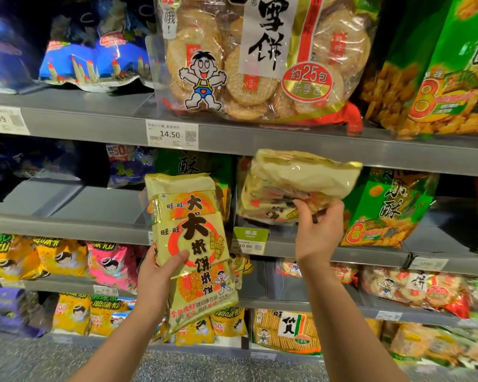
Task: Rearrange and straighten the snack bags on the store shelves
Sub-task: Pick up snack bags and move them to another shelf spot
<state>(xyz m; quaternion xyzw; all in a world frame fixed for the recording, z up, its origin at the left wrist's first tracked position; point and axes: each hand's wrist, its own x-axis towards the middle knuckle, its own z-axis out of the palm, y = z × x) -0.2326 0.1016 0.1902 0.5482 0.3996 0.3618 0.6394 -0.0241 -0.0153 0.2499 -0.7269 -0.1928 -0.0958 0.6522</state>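
Observation:
My left hand point(160, 268) grips a tall gold rice-cracker bag point(191, 238) by its left edge, thumb across the front, holding it upright in front of the shelves. My right hand point(319, 224) grips a second gold bag point(301, 183) from below; that bag lies tilted, its top end pointing right, at the mouth of the middle shelf point(66, 224). Green snack bags point(389, 208) stand just right of it, and another green bag point(193, 164) stands behind the upright gold bag.
A large clear bag of round rice crackers point(260, 56) fills the top shelf, with blue bags point(94, 59) to its left and green bags point(436, 70) to its right. Lower shelves hold yellow and pink bags point(66, 260). Price tags point(171, 133) line the shelf edges.

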